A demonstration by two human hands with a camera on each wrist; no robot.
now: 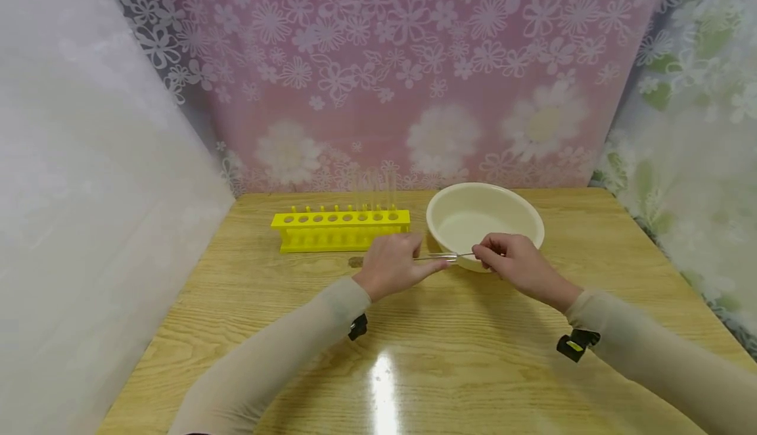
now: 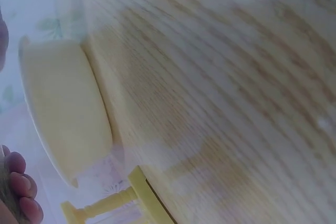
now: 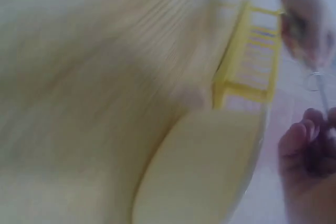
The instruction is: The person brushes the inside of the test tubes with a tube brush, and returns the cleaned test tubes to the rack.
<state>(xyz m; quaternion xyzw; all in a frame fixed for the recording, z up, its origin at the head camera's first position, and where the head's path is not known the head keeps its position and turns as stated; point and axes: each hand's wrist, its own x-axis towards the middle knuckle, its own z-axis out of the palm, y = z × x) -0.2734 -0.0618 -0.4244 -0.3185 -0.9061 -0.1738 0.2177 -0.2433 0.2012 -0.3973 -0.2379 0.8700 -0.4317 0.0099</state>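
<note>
My left hand (image 1: 391, 265) grips a clear glass test tube (image 1: 440, 257), held roughly level in front of the basin, its mouth toward the right. Inside it runs a test tube brush, whose thin wire handle (image 1: 466, 254) comes out of the mouth. Its brown bristles (image 1: 355, 261) show past the left side of my left hand. In the left wrist view, curled fingers (image 2: 26, 186) wrap round the tube. My right hand (image 1: 513, 263) pinches the wire handle near the basin's front rim. The right wrist view has both hands at its right edge.
A cream basin (image 1: 481, 188) stands behind my right hand. To its left is a yellow test tube rack (image 1: 340, 219), with several clear test tubes (image 1: 374, 188) upright in its right-hand holes. The wooden table (image 1: 461, 369) ends at a flowered curtain (image 1: 384, 93) behind.
</note>
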